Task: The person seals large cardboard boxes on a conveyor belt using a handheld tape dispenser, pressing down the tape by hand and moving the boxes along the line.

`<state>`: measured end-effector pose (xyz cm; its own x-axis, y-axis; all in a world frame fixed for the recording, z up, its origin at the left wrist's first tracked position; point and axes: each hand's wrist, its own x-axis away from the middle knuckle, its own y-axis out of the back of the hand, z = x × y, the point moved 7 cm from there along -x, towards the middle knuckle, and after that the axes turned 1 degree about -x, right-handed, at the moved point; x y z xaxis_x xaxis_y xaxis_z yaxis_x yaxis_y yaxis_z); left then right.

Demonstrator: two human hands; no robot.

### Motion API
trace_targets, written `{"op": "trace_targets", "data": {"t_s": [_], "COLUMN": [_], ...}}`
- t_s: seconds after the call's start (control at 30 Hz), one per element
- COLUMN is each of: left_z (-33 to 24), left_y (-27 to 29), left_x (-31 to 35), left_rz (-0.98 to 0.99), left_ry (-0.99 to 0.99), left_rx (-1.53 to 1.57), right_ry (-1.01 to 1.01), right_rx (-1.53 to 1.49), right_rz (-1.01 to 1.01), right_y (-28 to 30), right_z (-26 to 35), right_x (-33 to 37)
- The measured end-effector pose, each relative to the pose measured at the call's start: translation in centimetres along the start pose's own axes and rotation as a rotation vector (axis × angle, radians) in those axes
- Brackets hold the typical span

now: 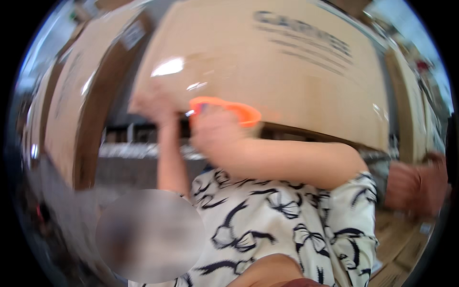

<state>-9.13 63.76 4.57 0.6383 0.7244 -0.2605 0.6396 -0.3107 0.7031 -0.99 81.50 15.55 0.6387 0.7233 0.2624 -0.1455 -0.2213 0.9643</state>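
A large brown cardboard box point(229, 62) lies in front of me, dark print on its upper face and glossy strips near its left side. My right hand point(217, 126) is closed around a bright orange tape dispenser point(248, 114) at the box's near edge, left of its middle. The roll and cutting end are too blurred to make out. Against the box's near left corner rests my left hand point(155, 103); motion smears its fingers. My right forearm crosses in front of my body, while the left one reaches straight up from below.
Another tall cardboard box point(86, 95) stands at the left, and a further carton point(406, 100) stands at the right. A grey metal-looking ledge point(129, 150) runs under the box's near edge. Flat cardboard point(401, 244) lies low at the right, below a reddish-brown blurred shape point(416, 186).
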Motion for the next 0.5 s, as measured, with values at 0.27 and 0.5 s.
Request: {"op": "trace_targets", "data": {"t_s": [0.27,0.5], "left_z": [4.2,3.5], "left_y": [-0.1,1.7], "left_x": [-2.1,-2.0], "left_rz": [-0.181,-0.153], "left_ry": [-0.086,0.032], "left_rx": [-0.351,-0.23], "right_ry": [-0.112,-0.51], "right_rx": [-0.243,0.144], "right_rz": [-0.167,-0.345], "right_y": [-6.2,-12.4], "right_z": [-9.0,-22.5], "right_x": [17.1,48.3]}}
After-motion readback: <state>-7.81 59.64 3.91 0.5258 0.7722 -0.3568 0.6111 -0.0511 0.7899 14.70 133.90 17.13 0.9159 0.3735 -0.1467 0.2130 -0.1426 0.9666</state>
